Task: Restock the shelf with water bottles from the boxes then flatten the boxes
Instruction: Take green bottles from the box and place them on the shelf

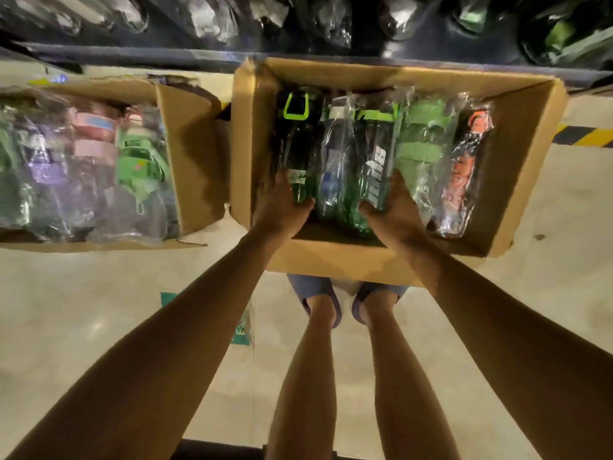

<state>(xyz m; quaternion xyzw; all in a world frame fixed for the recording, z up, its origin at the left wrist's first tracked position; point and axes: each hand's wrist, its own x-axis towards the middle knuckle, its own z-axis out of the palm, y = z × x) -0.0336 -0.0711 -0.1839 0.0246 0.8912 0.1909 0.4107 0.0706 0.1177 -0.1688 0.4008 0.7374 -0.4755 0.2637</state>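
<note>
Two boxes sit on the floor (99,310) in front of the shelf (132,56), and both hold water bottles in clear wrap. Our left hand (282,204) curls round the bottom of a dark bottle (298,151) in the right box (530,161). Our right hand (396,207) grips a green bottle (374,154) with white letters, close beside it. We think the job is near its start: this box looks almost full, the left box (189,154) is packed too, and no box is flat yet. Some bottles are on the shelf, but the top edge cuts them off and they look blurry. Our fingers are hidden behind the bottles, and we cannot read the letters
</note>
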